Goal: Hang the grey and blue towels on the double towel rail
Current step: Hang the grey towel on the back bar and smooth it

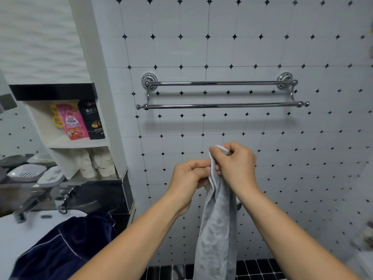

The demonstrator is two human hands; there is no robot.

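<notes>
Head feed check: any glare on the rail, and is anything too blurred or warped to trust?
Head view: glints on both bars of the double towel rail, soft shadow below it; tile lines bow from the wide lens; tap and lower right corner blurred; grey towel sharp.

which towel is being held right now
The grey towel: left hand and right hand grip its top; the blue towel lies apart on the basin.
</notes>
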